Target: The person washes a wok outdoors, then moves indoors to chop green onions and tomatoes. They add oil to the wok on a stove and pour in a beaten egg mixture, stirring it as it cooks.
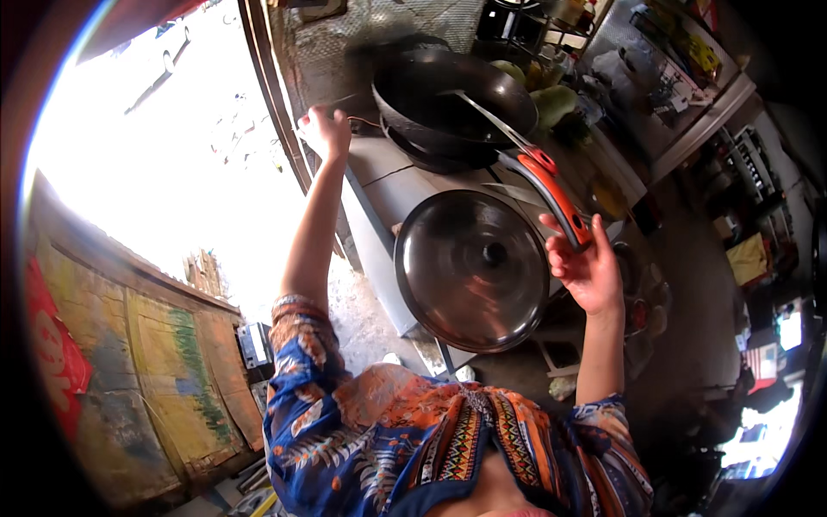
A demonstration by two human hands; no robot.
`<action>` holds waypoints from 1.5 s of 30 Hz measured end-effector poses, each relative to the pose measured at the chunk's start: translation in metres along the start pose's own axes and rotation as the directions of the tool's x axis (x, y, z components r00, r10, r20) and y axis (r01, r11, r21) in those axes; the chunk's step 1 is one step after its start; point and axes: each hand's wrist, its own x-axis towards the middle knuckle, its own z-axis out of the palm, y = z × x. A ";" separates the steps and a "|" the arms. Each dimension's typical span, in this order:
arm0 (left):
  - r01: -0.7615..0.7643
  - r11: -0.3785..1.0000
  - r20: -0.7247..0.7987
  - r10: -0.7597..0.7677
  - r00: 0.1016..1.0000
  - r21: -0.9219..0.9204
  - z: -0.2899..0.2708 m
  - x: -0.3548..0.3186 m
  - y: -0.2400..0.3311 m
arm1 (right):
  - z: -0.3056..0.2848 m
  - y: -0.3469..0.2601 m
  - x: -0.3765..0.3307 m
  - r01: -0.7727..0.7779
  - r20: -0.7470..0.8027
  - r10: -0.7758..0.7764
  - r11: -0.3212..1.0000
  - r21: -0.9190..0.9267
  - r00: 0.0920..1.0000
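A dark wok [413, 108] sits at the far middle on a black round base [444, 161]. Its orange and black handle [556, 194] points toward me on the right. The handle's end lies between the thumb and loosely curled fingers of my right hand [593, 276]. A metal utensil [495, 118] with a red end leans in the wok, its head out of clear sight. Left of the wok, my left hand [326, 133] is closed beside the wall edge; what its fingers hold, if anything, is lost in glare. A round pot lid [448, 267] with a black knob lies nearer to me.
A pale tiled counter [379, 177] carries the wok and lid. Green vegetables [551, 105] lie right of the wok. Bottles and a rack [564, 26] stand at the back. A bright opening [155, 164] is on the left, above a yellowish panel [164, 362].
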 end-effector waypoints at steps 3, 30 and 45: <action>-0.432 0.851 -0.065 0.434 0.899 -0.298 -0.061 -0.028 0.101 | -0.019 0.000 0.004 -0.089 0.100 0.075 0.987 0.135 0.992; -0.639 0.445 0.757 -0.159 0.633 0.627 -0.093 -0.100 0.309 | -0.018 0.006 0.156 -0.831 0.834 0.159 0.297 0.471 0.529; -0.168 0.965 0.493 0.049 0.869 0.200 -0.410 -0.232 0.126 | -0.059 -0.013 0.150 -0.902 0.806 0.440 0.349 0.254 0.396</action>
